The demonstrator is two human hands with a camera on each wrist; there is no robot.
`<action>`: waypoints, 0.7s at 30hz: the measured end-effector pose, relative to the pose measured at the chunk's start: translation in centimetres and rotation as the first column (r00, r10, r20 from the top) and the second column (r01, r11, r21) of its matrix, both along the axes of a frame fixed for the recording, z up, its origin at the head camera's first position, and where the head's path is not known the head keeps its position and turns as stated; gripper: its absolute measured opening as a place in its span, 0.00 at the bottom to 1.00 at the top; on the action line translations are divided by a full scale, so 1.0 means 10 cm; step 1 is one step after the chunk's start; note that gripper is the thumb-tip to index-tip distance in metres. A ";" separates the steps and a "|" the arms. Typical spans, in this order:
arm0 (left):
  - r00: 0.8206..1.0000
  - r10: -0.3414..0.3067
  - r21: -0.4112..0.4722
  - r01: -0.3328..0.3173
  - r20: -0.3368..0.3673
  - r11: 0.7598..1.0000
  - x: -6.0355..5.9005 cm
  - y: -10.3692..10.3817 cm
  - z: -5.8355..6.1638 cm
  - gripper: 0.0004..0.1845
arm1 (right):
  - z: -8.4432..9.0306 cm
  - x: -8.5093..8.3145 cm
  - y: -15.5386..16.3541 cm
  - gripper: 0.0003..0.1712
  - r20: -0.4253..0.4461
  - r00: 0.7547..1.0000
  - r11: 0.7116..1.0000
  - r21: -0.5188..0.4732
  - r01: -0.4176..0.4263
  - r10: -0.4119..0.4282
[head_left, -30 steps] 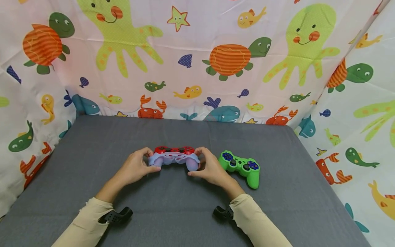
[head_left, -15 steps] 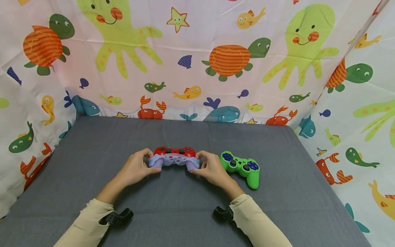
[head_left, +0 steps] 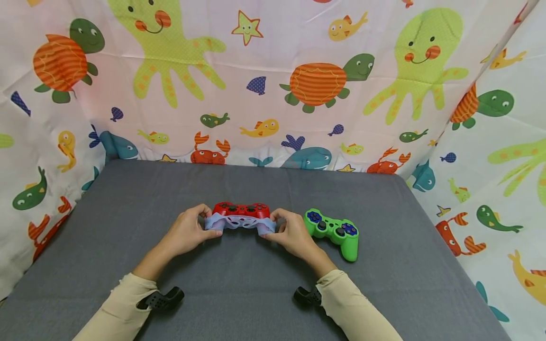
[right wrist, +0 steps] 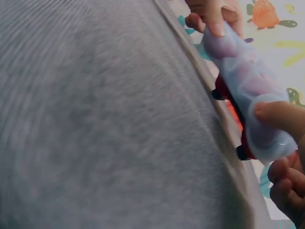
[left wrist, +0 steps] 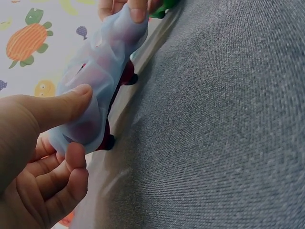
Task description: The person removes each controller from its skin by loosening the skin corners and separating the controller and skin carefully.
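Gripping both ends at once: my left hand (head_left: 187, 233) and right hand (head_left: 290, 233) each pinch one grip of the red plastic game controller (head_left: 241, 209), which sits half inside a pale lilac translucent silicone sleeve (head_left: 239, 221). Thumbs curl over the near side of the sleeve and fingers wrap behind it, so neither hand is anywhere near open. In the left wrist view the thumb (left wrist: 62, 102) presses the stretched silicone (left wrist: 95, 71) against the red shell; the right wrist view shows the same on the other end, thumb (right wrist: 281, 114) on the sleeve (right wrist: 248, 76).

Key relation (what any move turns on): the controller's long axis runs left to right, parallel to the near edge of the grey fabric-covered table (head_left: 239, 279). It lies straight ahead of me, between the hands, around the table's middle. Sleeve covers the near part, the red top with its buttons shows on the far side. Both hands are equally near, one per grip. I cannot tell whether the controller rests on the table or is lifted just off it.

Just right of my right hand lies a bright green game controller with blue buttons (head_left: 334, 231), apart from it, angled toward the table's right edge. A sea-creature print curtain (head_left: 273, 85) rises behind the far edge.
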State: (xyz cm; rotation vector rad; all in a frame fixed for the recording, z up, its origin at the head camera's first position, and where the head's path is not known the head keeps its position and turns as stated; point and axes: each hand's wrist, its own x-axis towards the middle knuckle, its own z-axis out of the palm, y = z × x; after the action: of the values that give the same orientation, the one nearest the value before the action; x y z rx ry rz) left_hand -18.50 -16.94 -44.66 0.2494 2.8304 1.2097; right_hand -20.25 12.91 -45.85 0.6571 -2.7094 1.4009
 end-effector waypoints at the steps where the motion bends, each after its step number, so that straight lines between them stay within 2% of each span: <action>1: 1.000 -0.002 0.003 0.002 0.002 1.000 0.00 0.00 0.00 0.25 | -0.01 0.00 0.00 0.21 -0.003 1.000 1.000 -0.002 0.004 -0.004; 6: 1.000 -0.009 0.014 0.009 0.013 1.000 -0.01 0.00 0.01 0.25 | -0.03 -0.02 -0.01 0.36 0.000 1.000 1.000 0.022 -0.009 0.009; 9: 1.000 -0.006 0.013 0.006 0.010 1.000 -0.01 0.00 0.01 0.24 | -0.03 -0.02 0.00 0.42 0.002 1.000 0.996 0.084 -0.016 0.016; 14: 1.000 -0.005 -0.002 0.005 -0.009 1.000 -0.01 0.00 0.01 0.23 | 0.02 0.00 0.00 0.41 -0.016 1.000 0.986 0.169 0.002 0.001; 21: 0.999 0.014 -0.018 -0.015 -0.035 1.000 0.00 0.00 0.02 0.23 | 0.05 0.02 -0.01 0.40 -0.019 1.000 0.989 0.144 -0.012 0.015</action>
State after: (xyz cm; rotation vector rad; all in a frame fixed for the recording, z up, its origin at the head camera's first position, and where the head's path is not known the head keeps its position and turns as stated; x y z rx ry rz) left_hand -18.47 -16.93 -44.47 0.2520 2.8759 1.1935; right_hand -20.07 12.85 -45.31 0.6940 -2.8155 1.2017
